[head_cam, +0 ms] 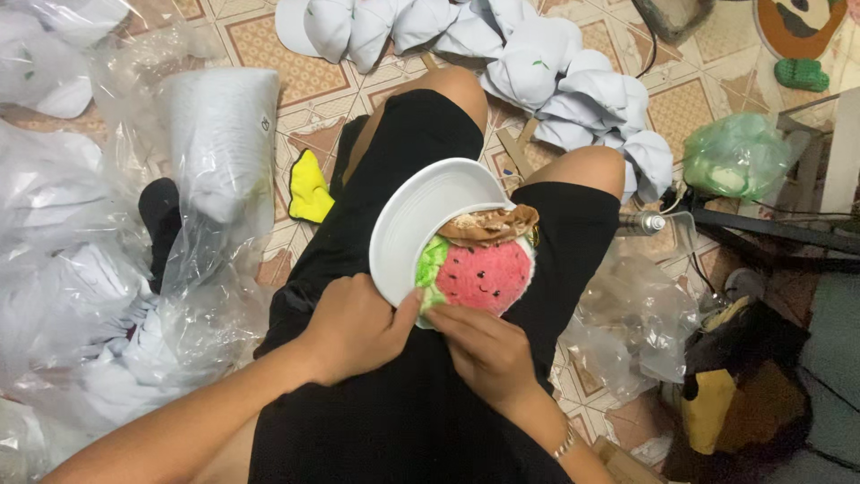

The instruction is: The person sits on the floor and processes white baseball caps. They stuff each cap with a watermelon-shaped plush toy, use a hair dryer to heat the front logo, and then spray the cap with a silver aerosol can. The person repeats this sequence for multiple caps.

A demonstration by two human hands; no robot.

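At far left, clear plastic bags [224,179] hold stacked white caps. At centre, on the lap, the left hand [354,327] pinches a white cap [421,215]; the right hand [488,350] presses a fuzzy pink watermelon patch [484,276] on it. More white caps [546,72] lie on the tiled floor [278,54] above.

A white cap [421,215] lies on the lap [394,179] of the seated person, its brim pointing away from the body and toward the knees. Its crown carries a round pink watermelon plush patch [484,276] with a green rim and small dark dots. A brown crumpled piece [488,224] sits on the cap just above that patch.
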